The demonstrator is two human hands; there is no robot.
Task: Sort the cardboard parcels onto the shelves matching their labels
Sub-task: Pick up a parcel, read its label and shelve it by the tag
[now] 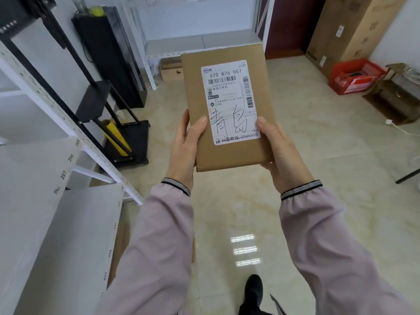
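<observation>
I hold a flat brown cardboard parcel (227, 155) upright in front of me, above the tiled floor. Its white shipping label (229, 96) faces me, printed "570 K76 057" with handwritten characters below. My left hand (185, 148) grips the parcel's lower left edge, thumb on the front. At the lower right edge my right hand (280, 153) grips it the same way, thumb beside the label. White shelves (45, 223) with small number tags stand close at my left. Another white shelf unit (204, 45) is straight ahead, behind the parcel.
A black hand trolley (134, 142) with a yellow roll stands by the left shelves. A small carton (170, 70) sits under the far shelf. On the right are a red crate (354, 76), tall cartons (354, 26) and a dark box (395, 101). My dark shoe (253, 289) shows below.
</observation>
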